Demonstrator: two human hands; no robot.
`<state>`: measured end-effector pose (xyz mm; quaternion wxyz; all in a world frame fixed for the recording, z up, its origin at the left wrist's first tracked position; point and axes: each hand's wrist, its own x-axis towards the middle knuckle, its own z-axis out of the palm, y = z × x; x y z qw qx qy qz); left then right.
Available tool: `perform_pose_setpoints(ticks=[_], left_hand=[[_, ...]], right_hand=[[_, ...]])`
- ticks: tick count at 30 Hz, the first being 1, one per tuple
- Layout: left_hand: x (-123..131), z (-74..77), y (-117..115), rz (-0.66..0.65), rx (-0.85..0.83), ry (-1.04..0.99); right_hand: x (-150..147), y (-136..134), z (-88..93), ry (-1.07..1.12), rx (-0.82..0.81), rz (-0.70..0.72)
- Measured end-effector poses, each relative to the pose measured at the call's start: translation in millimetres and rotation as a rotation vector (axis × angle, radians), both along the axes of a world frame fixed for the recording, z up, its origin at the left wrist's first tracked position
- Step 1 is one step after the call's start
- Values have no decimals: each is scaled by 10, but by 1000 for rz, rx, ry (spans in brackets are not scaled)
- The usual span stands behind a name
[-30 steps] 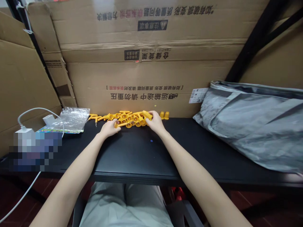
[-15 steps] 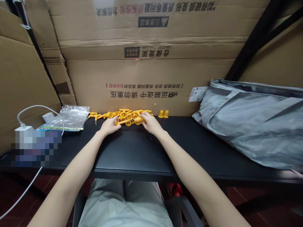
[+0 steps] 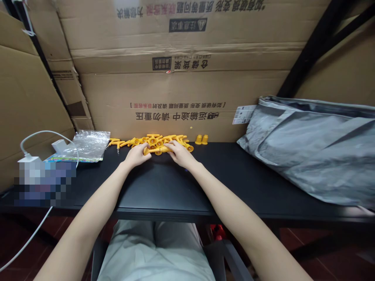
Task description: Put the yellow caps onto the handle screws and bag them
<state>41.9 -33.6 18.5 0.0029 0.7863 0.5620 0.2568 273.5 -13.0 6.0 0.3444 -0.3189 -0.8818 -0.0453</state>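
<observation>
My left hand (image 3: pixel 137 156) is closed on a yellow T-handled corkscrew (image 3: pixel 147 151), its shaft lying sideways and pointing right. Thumb and fingers of my right hand (image 3: pixel 178 153) pinch a yellow bell-shaped sleeve (image 3: pixel 166 149), partly covered by the fingers. The two pieces lie in one line and appear to meet between my hands; whether one is inside the other I cannot tell. Just behind them is a pile of yellow corkscrew parts (image 3: pixel 152 141), with handles and flared cups mixed. At its left end, a T-handle (image 3: pixel 118 143) shows a metal spiral.
Two yellow sleeves (image 3: pixel 201 139) stand upright by the cardboard wall (image 3: pixel 181 88). A grey bag (image 3: pixel 304 152) takes up the right of the black table (image 3: pixel 164 187). Clear plastic wrap (image 3: pixel 90 141), a white charger with cable (image 3: pixel 30 164) and a blurred-out object (image 3: pixel 47 185) lie left.
My right hand has moved left with the sleeve, closing the gap to the corkscrew in my left hand. A flared cup at the pile's right end now shows.
</observation>
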Motion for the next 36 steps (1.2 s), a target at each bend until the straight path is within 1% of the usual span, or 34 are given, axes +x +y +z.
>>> perform_pose_setpoints(ticks=[5,7,9,12,14,16,18,20,23,27,33,36], left_hand=[[17,0,-13,-45,35,23],[28,2,-22,-45,33,38],[30,2,-23,-31,26,44],[9,-9,0,-10,28,47],[-15,-23,24,-3,40,49],[-38,-40,45,-4,59,48],[-52,-57,59,-15,88,45],[-57,-71,65,-30,121,41],[-56,-83,67,-44,154,36],[-56,-81,65,-45,168,28],[-21,-62,47,-41,189,7],[-6,-52,37,-19,179,-11]], right_hand=[[10,-7,-19,-34,-63,-40],[8,-7,-27,-58,-90,-53],[6,-2,-31,-43,-106,-37],[24,34,-32,65,-153,30],[56,77,-33,169,-261,82],[95,121,-32,273,-417,131],[126,148,-24,369,-562,158],[138,146,-5,439,-671,163],[115,95,33,462,-785,137],[36,8,53,460,-881,50],[-37,-11,45,527,-954,-95],[-13,13,82,522,-987,-121]])
